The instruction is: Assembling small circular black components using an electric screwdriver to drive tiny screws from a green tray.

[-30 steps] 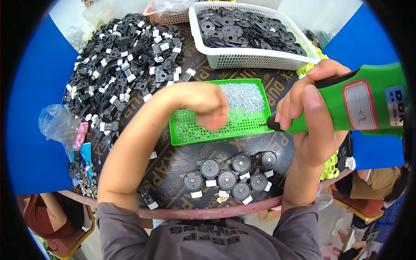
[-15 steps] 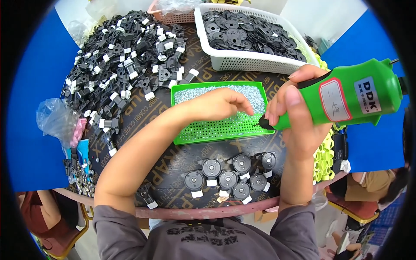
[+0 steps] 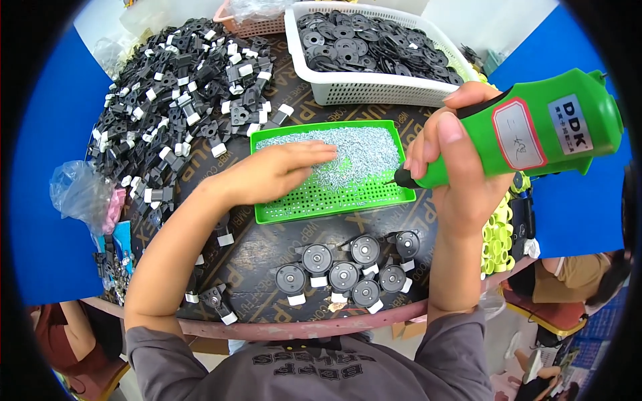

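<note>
Over the tray (image 3: 294, 213) of screws (image 3: 371, 150), the left hand (image 3: 275, 170) holds its fingers outstretched. The right hand (image 3: 463, 167) grips a green driver (image 3: 575, 157).

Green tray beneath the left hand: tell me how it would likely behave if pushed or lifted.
The green tray looks like thin, perforated plastic, so it may flex slightly when lifted. The loose silvery pieces, heaped mostly toward its far side, would probably slide if it tilted. Its broad, low shape suggests sliding rather than tipping.

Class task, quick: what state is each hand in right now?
Left hand: open, over the green tray.
Right hand: closed, holding the green power driver.
</note>
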